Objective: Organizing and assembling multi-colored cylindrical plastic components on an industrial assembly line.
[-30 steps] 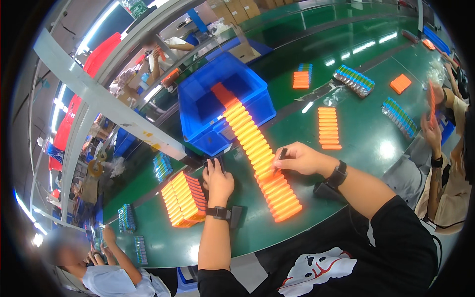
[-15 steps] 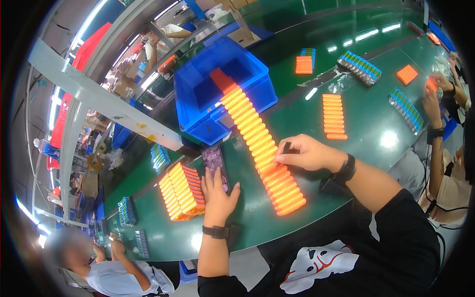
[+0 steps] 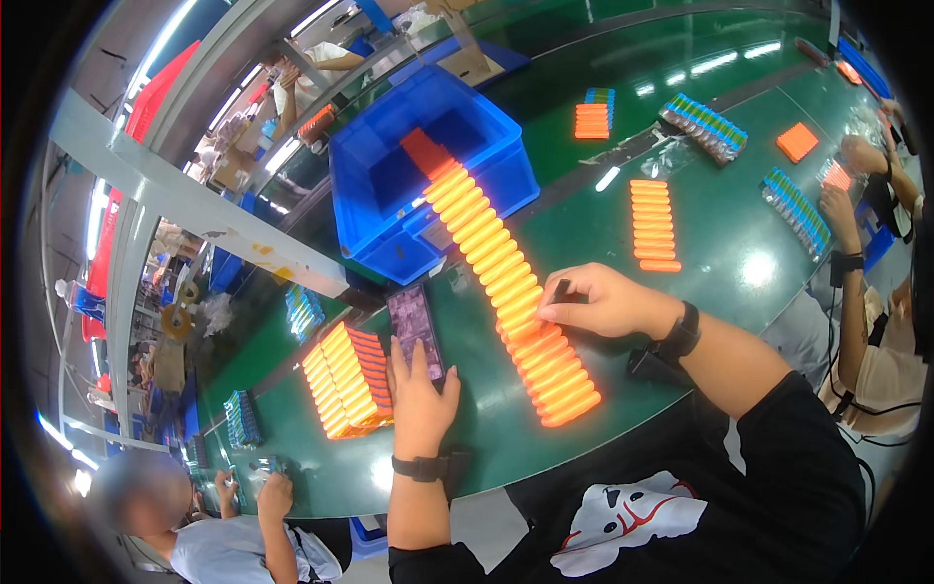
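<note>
A long row of orange cylinders (image 3: 486, 240), which look like battery cells, runs side by side from the blue bin (image 3: 389, 248) toward the table's near edge. My right hand (image 3: 615, 302) pinches a small dark stick-like piece (image 3: 560, 290) at the row's right side, its lower end hidden by the fingers. My left hand (image 3: 428, 401) lies flat, fingers apart, with its fingertips over the lower part of a phone (image 3: 413, 319). Just left of it is a stacked block of orange cylinders (image 3: 342, 384).
Beyond my right hand lie a short orange row (image 3: 652, 224), a blue-green pack (image 3: 702, 128) and an orange pack (image 3: 797, 142). A grey metal post (image 3: 204, 200) slants across the left. Co-workers sit at both sides, a hand (image 3: 839, 209) at the right.
The whole view has shifted slightly left. My hands keep about the same places beside the row and on the phone. The co-workers' hands at both sides have moved.
</note>
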